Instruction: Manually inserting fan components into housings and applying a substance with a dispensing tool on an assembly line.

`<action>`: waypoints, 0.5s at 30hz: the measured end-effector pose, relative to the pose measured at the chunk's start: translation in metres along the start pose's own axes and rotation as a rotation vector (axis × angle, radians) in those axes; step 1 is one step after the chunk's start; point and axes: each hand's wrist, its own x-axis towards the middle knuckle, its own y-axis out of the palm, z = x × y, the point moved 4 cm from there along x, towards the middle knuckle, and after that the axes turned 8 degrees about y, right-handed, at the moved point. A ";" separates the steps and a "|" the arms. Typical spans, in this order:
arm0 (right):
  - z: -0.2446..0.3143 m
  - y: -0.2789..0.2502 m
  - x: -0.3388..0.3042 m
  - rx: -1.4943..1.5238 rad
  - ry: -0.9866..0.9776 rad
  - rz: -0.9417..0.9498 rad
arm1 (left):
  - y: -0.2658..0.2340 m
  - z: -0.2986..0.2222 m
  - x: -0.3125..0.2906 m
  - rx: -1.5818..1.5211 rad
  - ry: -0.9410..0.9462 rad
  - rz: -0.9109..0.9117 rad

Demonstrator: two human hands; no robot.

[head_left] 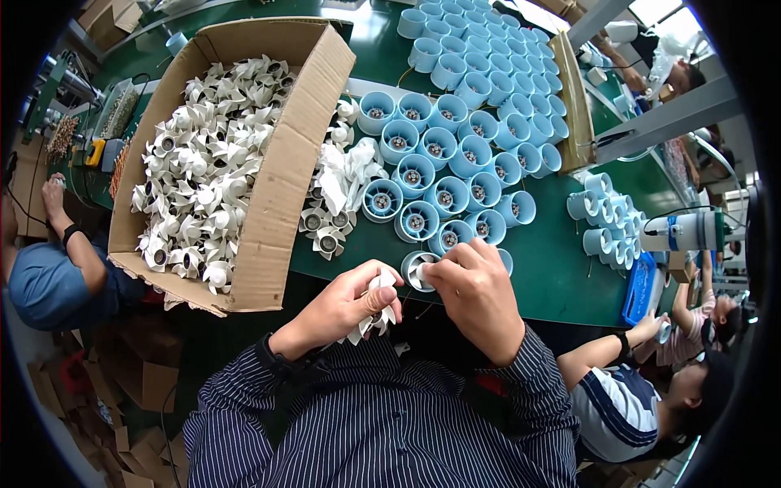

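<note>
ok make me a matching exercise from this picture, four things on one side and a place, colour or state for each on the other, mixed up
Things
1. left hand
2. right hand
3. cardboard box
4. blue basket

Places, colours and states
A. fingertips at the mouth of a light-blue cup
B. near the right side of the green table
C. clasping white bladed parts
D. brown and open-topped

Right pairs: 1-C, 2-A, 3-D, 4-B
</note>
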 end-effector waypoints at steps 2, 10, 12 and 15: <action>0.003 -0.003 0.004 -0.047 -0.009 0.014 | -0.001 0.002 0.000 -0.023 0.010 -0.012; 0.004 -0.002 0.005 -0.230 -0.040 0.070 | 0.009 -0.027 -0.001 0.135 -0.052 0.008; 0.004 -0.005 0.006 -0.215 -0.046 0.065 | 0.011 -0.029 -0.001 0.212 -0.014 0.014; 0.012 -0.020 0.002 0.040 0.004 -0.002 | 0.015 -0.035 0.000 0.359 0.060 0.024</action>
